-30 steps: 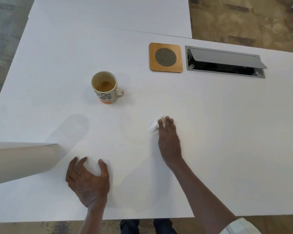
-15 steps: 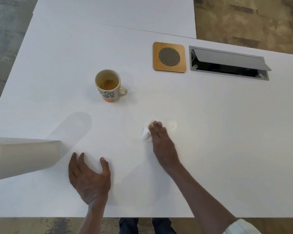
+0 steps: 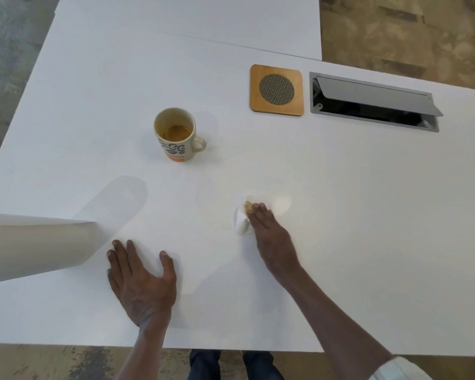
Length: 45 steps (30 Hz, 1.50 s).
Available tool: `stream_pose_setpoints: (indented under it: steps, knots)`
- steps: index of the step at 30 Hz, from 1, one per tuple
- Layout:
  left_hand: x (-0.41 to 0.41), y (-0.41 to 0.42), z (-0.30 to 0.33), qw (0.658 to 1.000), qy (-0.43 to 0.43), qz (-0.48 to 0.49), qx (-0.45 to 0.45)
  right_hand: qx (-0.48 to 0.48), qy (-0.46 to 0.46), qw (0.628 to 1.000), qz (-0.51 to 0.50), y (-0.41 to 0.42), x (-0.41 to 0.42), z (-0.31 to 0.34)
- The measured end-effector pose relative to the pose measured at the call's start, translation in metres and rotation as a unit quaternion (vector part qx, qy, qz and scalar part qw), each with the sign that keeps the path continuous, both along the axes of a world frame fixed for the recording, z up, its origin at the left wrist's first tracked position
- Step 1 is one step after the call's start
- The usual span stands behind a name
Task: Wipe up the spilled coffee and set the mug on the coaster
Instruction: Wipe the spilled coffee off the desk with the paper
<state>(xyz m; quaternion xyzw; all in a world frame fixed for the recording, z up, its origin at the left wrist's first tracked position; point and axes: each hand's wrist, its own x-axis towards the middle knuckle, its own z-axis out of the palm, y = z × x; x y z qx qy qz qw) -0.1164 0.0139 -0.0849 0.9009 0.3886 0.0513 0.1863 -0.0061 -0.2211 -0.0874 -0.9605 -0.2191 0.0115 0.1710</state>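
Observation:
A cream mug [image 3: 177,135] with a patterned band and orange base stands upright on the white table [image 3: 340,215], a little coffee inside, handle to the right. A square wooden coaster [image 3: 277,90] with a round mesh centre lies bare at the back, right of the mug. My right hand [image 3: 272,237] presses a crumpled white paper towel [image 3: 242,223], stained yellow at its tip, flat on the table. A faint pale wet patch [image 3: 281,204] lies just right of my fingertips. My left hand [image 3: 141,283] rests flat, fingers spread, near the front edge.
A paper towel roll [image 3: 36,248] lies on its side at the left, beside my left hand. An open grey cable hatch [image 3: 373,102] is set into the table right of the coaster. The table's front edge runs just below my wrists.
My right hand slid the paper towel leftward across the table over the last second, leaving the pale wet patch uncovered on its right. My left hand and the mug stayed put.

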Motion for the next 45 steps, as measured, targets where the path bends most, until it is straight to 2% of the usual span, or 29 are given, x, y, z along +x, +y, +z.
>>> stream_pose_setpoints:
  steps: [3,6,9,12,15,17,19,22,24,26,29,32,35,37,41,45]
  knots:
    - [0.000,0.001,-0.001,1.000,0.004,0.000,0.005,-0.006,-0.033,0.997,-0.071,-0.019,0.021,0.004]
    - [0.000,0.000,-0.002,1.000,0.003,0.002,0.006,-0.001,-0.025,0.991,-0.131,0.000,0.065,0.010]
    - [-0.001,0.001,-0.002,1.000,0.001,0.004,0.005,0.014,-0.011,0.997,-0.072,0.048,0.085,0.011]
    - [-0.001,0.000,-0.002,1.000,0.000,0.007,-0.006,0.028,0.009,1.000,0.004,0.087,0.053,0.004]
    - [-0.001,0.001,-0.001,1.000,-0.003,0.011,-0.007,0.020,0.024,0.997,0.075,0.074,0.006,0.004]
    - [-0.002,0.000,-0.001,1.000,-0.002,0.010,-0.010,0.007,0.013,0.996,0.083,0.042,-0.015,0.003]
    - [-0.001,0.000,0.000,1.000,-0.002,0.011,-0.012,0.000,-0.010,0.999,0.052,0.009,-0.022,0.001]
    - [-0.001,-0.001,0.002,1.000,-0.004,0.011,-0.012,-0.003,-0.024,0.999,-0.046,-0.020,0.003,-0.001]
    - [0.000,-0.001,0.001,1.000,-0.005,0.012,-0.010,0.004,-0.021,0.994,-0.104,-0.017,0.038,0.000]
    - [-0.001,0.000,0.001,1.000,-0.005,0.011,-0.007,0.018,-0.010,0.993,-0.114,0.008,0.071,0.004]
    - [-0.001,0.000,0.000,1.000,-0.007,0.012,-0.004,0.007,0.012,0.998,-0.056,0.066,0.087,0.006]
    - [-0.001,0.000,0.000,1.000,-0.006,0.011,-0.005,0.011,0.023,0.999,0.032,0.102,0.052,0.000]
    - [-0.001,0.001,-0.001,1.000,-0.010,0.011,-0.001,0.021,0.026,0.994,0.107,0.081,0.001,0.002]
    - [-0.002,0.001,-0.001,1.000,-0.009,0.012,-0.001,0.017,0.024,0.993,0.115,0.047,-0.024,0.005]
    - [-0.002,0.000,-0.001,1.000,-0.009,0.011,-0.002,0.028,-0.020,0.999,-0.006,-0.021,-0.031,0.004]
    - [-0.001,0.000,-0.001,1.000,-0.011,0.013,-0.003,0.036,-0.027,0.990,-0.135,-0.042,0.014,0.003]
